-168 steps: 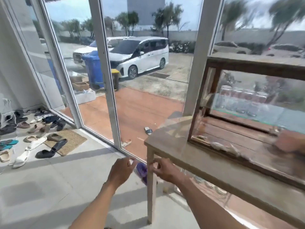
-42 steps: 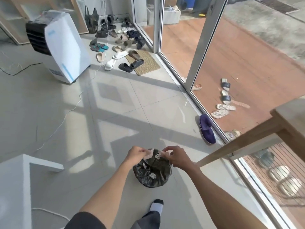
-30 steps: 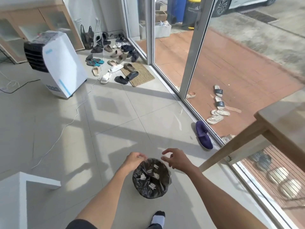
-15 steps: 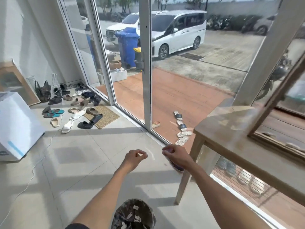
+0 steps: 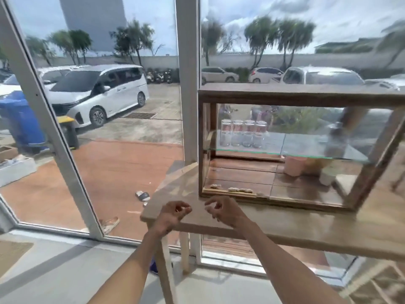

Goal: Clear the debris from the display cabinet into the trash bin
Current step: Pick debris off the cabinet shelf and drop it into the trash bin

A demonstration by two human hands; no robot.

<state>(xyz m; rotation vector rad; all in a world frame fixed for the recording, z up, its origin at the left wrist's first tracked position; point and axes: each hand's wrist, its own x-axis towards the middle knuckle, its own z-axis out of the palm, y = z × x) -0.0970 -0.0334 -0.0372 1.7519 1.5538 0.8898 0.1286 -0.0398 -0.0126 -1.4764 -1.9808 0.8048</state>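
While both arms reach forward from the bottom of the view, the left hand (image 5: 174,212) and the right hand (image 5: 221,210) hover side by side above the near left corner of the wooden table (image 5: 285,218), apart from each other and clear of its surface. The left hand is loosely curled with thumb and fingers drawn close together; something small may sit between them, but the blur leaves that unclear. The right hand is also loosely curled, its fingers bent inward and slightly parted, with nothing visible in it.

Just beyond the hands stands the display cabinet (image 5: 302,96), a wood-framed glass case resting on the table toward its far edge. On the cabinet's wooden floor, along its front left edge, lie the pale scraps of debris (image 5: 238,190), one small clump near the left corner and a longer cluster just to its right. A glass shelf (image 5: 285,148) spans the cabinet at mid height, and a row of clear glasses (image 5: 243,133) stands on its left part. Below the shelf, toward the right, sit a pinkish cup (image 5: 294,165) and a pale cup (image 5: 327,176) near it.

Behind the table, tall glass panels in a white window frame (image 5: 188,84) look onto a red-brown paved terrace and a white van (image 5: 96,93).
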